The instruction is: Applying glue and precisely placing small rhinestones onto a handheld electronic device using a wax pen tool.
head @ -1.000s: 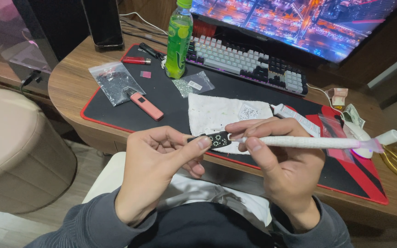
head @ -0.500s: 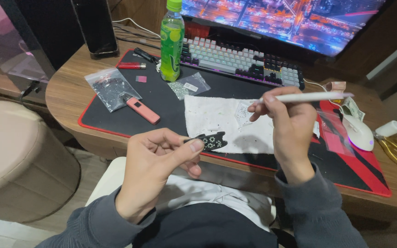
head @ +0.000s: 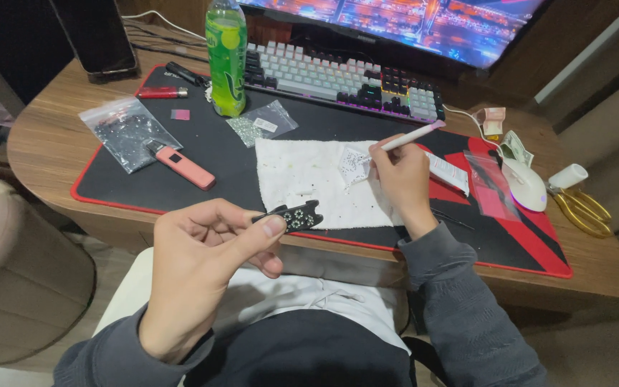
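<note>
The black clip [head: 294,217], dotted with small pale studs, sits pinched between the thumb and forefinger of the left hand [head: 205,269], held up over the lap just short of the desk edge [head: 51,154]. Beyond those fingers the right hand [head: 397,175] grips a white pen [head: 410,135] in closed fingers, its tip down on a small packet [head: 354,161] lying on the white cloth [head: 309,179]. Farther out past both hands lie a pink stick [head: 184,165], 2 clear bags [head: 125,131] of beads, a green bottle [head: 226,61] and a keyboard [head: 345,82].
</note>
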